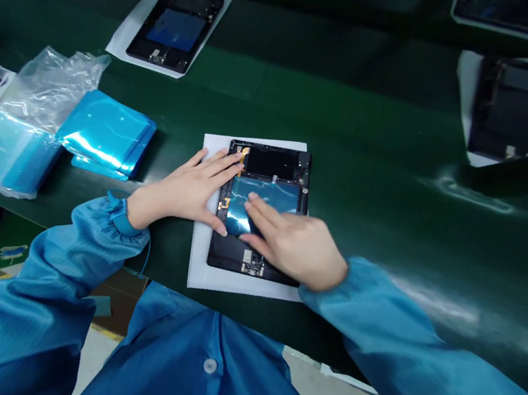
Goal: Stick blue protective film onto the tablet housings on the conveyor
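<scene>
An opened black tablet body (229, 259) lies on a white sheet (196, 273) in front of me. A shiny blue film (274, 194) covers its middle part. My left hand (195, 187) rests on the tablet's left edge with fingers spread, the fingertips near an orange flex cable. My right hand (290, 238) lies on the blue film, its fingers stretched out and pointing left, with the thumb a little apart. Part of the film and the tablet's lower right side are hidden under that hand.
Left of my hands are a stack of blue films (108, 133) and a clear plastic bag (43, 102) holding more. More tablet bodies (175, 30) on white sheets lie at the back left, back right (522, 118) and along the top shelf.
</scene>
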